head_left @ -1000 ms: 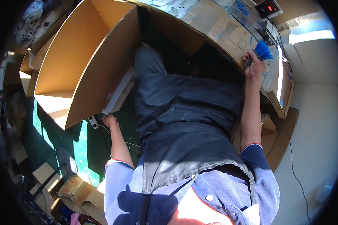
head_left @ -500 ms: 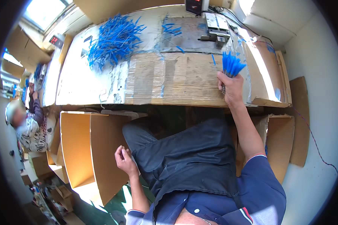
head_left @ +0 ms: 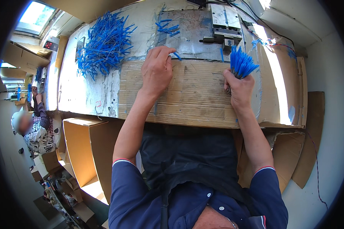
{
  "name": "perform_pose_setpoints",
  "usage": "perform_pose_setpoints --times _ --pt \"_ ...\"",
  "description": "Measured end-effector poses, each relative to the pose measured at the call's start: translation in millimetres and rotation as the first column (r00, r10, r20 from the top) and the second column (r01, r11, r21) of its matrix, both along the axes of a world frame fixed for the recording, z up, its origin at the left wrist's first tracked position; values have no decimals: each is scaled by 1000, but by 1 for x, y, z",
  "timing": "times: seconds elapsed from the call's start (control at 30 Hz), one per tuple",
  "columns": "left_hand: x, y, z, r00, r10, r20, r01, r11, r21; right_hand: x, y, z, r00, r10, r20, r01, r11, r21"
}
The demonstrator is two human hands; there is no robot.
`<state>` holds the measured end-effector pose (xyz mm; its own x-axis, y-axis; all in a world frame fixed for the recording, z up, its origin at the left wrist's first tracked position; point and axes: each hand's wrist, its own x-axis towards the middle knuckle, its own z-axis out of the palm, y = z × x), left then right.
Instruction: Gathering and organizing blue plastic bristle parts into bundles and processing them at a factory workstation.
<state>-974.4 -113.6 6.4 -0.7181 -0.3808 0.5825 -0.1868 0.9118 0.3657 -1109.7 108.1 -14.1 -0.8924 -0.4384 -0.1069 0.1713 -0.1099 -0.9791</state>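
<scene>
My right hand [head_left: 240, 87] is closed round a bundle of blue-tipped thin wires [head_left: 241, 63], held upright above the right part of the bench with the blue ends fanning out on top. My left hand [head_left: 156, 70] reaches over the middle of the bench, its index finger and thumb apart. Just at these fingertips lies a single blue piece [head_left: 177, 56]. Farther off is a small scatter of blue-tipped wires [head_left: 169, 28]. A large tangled heap of the same wires [head_left: 105, 45] rests on the left part of the bench.
A metal fixture [head_left: 226, 24] with cables stands at the back right. Cardboard [head_left: 195, 91] covers the bench's front part. Open cardboard boxes [head_left: 78, 152] stand below the bench at both sides. Another person [head_left: 36, 129] sits at a bench to the far left.
My left hand has come up from beside my lap to the middle of the bench, close to the single blue piece. My right hand still holds the bundle. The view has shifted slightly.
</scene>
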Motion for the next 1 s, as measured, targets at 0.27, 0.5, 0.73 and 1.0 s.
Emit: perform_pose_setpoints --times 0.27,0.5,0.73,1.0 --pt "-5 -25 -10 982 -131 137 128 991 28 -2 0 1 999 -2 46 4 999 -48" --pt "-10 -44 -10 956 -213 204 195 975 105 -1 -4 5 999 -36 -25 35 999 -23" --pt "-33 -65 -38 986 -37 -162 58 990 128 1 -16 0 986 -86 -140 104 986 128" --pt "-26 -68 -40 911 -61 -408 97 993 71 -10 -39 -5 948 -122 -294 162 980 114"
